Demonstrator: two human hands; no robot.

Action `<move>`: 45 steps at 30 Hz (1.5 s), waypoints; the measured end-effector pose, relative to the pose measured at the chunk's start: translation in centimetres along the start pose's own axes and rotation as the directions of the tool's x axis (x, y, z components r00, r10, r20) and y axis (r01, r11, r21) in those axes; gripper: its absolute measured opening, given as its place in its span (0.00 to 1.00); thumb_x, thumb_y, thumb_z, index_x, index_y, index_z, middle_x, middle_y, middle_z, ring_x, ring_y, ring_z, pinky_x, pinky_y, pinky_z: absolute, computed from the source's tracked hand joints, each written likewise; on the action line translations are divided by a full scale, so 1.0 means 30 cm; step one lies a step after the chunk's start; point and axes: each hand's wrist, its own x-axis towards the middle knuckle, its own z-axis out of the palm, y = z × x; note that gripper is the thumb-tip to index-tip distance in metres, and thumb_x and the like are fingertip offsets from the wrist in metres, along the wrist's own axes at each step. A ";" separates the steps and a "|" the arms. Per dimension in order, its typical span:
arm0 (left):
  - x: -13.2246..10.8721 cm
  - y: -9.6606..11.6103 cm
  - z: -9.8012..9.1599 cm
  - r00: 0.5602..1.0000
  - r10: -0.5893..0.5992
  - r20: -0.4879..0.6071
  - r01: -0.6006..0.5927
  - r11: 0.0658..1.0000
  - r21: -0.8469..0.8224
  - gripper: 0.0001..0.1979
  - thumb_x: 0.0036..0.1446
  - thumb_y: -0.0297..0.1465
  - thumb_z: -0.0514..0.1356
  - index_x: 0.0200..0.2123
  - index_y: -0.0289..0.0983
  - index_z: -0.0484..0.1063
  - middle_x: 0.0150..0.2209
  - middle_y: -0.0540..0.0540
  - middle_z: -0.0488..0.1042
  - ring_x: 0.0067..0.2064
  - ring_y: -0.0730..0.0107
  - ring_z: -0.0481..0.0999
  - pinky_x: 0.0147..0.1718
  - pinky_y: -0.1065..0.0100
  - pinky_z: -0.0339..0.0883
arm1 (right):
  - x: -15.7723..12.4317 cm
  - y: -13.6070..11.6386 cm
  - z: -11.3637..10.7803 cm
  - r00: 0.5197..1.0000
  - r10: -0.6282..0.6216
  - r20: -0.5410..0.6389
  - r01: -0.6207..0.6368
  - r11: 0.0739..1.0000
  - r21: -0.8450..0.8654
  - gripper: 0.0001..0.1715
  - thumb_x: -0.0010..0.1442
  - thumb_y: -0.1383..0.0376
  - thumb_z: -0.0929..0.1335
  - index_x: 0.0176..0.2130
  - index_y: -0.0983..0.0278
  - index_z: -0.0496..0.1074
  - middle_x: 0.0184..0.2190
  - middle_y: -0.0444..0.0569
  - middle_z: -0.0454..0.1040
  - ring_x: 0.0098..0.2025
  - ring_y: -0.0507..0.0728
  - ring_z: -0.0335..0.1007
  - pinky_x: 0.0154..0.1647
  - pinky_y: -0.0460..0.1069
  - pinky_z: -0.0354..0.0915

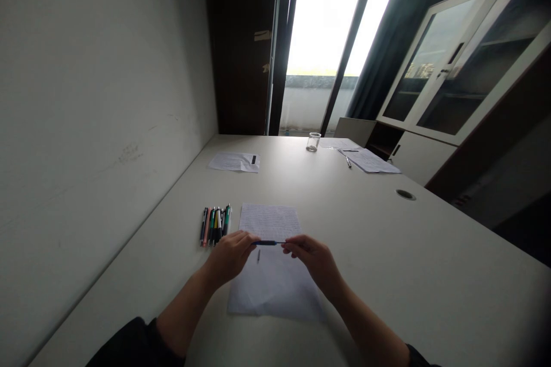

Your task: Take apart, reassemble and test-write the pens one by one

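A blue pen (266, 243) is held level between my two hands, over a sheet of paper (275, 292). My left hand (230, 255) pinches its barrel end. The fingertips of my right hand (310, 258) are closed on the thin end, which looks like the pen refill (280, 242) sticking out of the barrel. Below the pen, a small dark pen part (259, 255) lies on the paper; its exact kind is hard to make out. The upper part of the paper carries lines of writing. Just beyond my left hand, several pens (214, 225) lie side by side.
The white table (365, 252) runs along a wall on the left. Farther back are a paper sheet (235, 161), a glass cup (313, 141), a stack of papers (370, 160) and another pen (348, 163). A round cable hole (406, 195) is at the right.
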 end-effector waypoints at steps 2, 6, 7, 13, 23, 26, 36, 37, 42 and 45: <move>0.002 0.004 0.000 1.000 0.030 0.003 -0.030 1.000 0.000 0.09 0.68 0.27 0.53 0.49 0.40 0.68 0.41 0.45 0.77 0.42 0.65 0.77 0.40 0.64 0.72 | -0.003 0.000 0.005 1.000 -0.011 0.016 0.012 0.998 -0.059 0.15 0.56 0.53 0.73 0.34 0.63 0.78 0.27 0.47 0.81 0.30 0.56 0.76 0.32 0.50 0.71; 0.001 0.002 0.004 0.998 0.049 0.028 -0.049 0.999 0.009 0.10 0.68 0.26 0.53 0.49 0.40 0.68 0.41 0.45 0.77 0.42 0.64 0.77 0.41 0.63 0.72 | -0.007 0.004 0.010 0.996 -0.068 0.058 0.077 0.983 -0.165 0.13 0.57 0.54 0.73 0.33 0.61 0.79 0.25 0.45 0.80 0.28 0.55 0.75 0.31 0.48 0.70; 0.000 0.001 0.005 0.998 0.048 0.030 -0.048 0.999 0.008 0.10 0.68 0.26 0.53 0.50 0.40 0.68 0.41 0.45 0.77 0.42 0.64 0.77 0.41 0.63 0.72 | -0.007 0.006 0.010 0.995 -0.078 0.062 0.088 0.981 -0.175 0.12 0.57 0.54 0.73 0.33 0.61 0.79 0.25 0.45 0.80 0.28 0.55 0.75 0.31 0.48 0.70; 0.000 0.001 0.001 0.999 0.030 0.011 -0.030 1.000 -0.004 0.09 0.68 0.27 0.53 0.49 0.40 0.68 0.42 0.45 0.77 0.43 0.64 0.77 0.41 0.64 0.72 | -0.006 0.012 0.003 0.994 -0.108 0.030 0.112 0.981 -0.157 0.12 0.57 0.56 0.73 0.37 0.61 0.78 0.28 0.46 0.80 0.30 0.56 0.77 0.32 0.48 0.72; 0.000 -0.005 0.005 0.999 0.035 0.032 -0.035 0.999 0.014 0.09 0.69 0.28 0.53 0.50 0.40 0.68 0.42 0.45 0.77 0.43 0.65 0.77 0.41 0.64 0.72 | -0.009 -0.001 0.006 0.980 -0.197 0.035 0.200 0.957 -0.212 0.06 0.59 0.60 0.72 0.35 0.60 0.78 0.27 0.45 0.79 0.29 0.55 0.77 0.34 0.48 0.71; 0.000 -0.009 0.008 0.999 0.040 0.035 -0.041 0.999 0.017 0.09 0.69 0.28 0.52 0.50 0.40 0.68 0.43 0.45 0.77 0.43 0.65 0.77 0.42 0.64 0.72 | -0.007 -0.003 0.008 0.977 -0.207 0.045 0.211 0.949 -0.233 0.05 0.60 0.61 0.72 0.35 0.60 0.78 0.27 0.45 0.80 0.29 0.55 0.77 0.34 0.48 0.71; 0.001 -0.008 0.009 0.998 0.064 0.026 -0.065 0.997 0.035 0.09 0.69 0.27 0.53 0.49 0.39 0.68 0.42 0.46 0.77 0.42 0.65 0.76 0.41 0.63 0.72 | -0.005 -0.017 0.025 0.976 -0.212 0.051 0.218 0.938 -0.268 0.08 0.63 0.61 0.69 0.33 0.60 0.77 0.28 0.45 0.80 0.27 0.54 0.76 0.32 0.46 0.70; 0.001 -0.008 0.009 0.998 0.062 0.025 -0.063 0.997 0.035 0.09 0.69 0.27 0.53 0.49 0.39 0.68 0.41 0.46 0.77 0.42 0.65 0.76 0.40 0.63 0.72 | -0.005 -0.019 0.026 0.975 -0.216 0.054 0.223 0.934 -0.279 0.09 0.63 0.61 0.69 0.32 0.60 0.77 0.28 0.45 0.80 0.27 0.54 0.76 0.32 0.46 0.69; 0.002 -0.003 0.006 0.998 0.054 0.018 -0.054 0.998 0.023 0.09 0.69 0.28 0.53 0.49 0.39 0.68 0.41 0.45 0.77 0.42 0.65 0.76 0.40 0.64 0.72 | -0.006 -0.025 0.032 0.972 -0.227 0.064 0.235 0.912 -0.337 0.12 0.65 0.61 0.67 0.32 0.60 0.76 0.26 0.45 0.78 0.27 0.54 0.73 0.32 0.47 0.68; 0.003 -0.001 0.003 0.999 0.050 0.012 -0.050 0.999 0.018 0.09 0.69 0.28 0.53 0.49 0.39 0.68 0.41 0.45 0.77 0.42 0.66 0.77 0.40 0.65 0.72 | -0.005 -0.029 0.034 0.970 -0.233 0.067 0.241 0.909 -0.341 0.12 0.66 0.60 0.67 0.32 0.61 0.76 0.27 0.45 0.78 0.27 0.53 0.73 0.33 0.47 0.67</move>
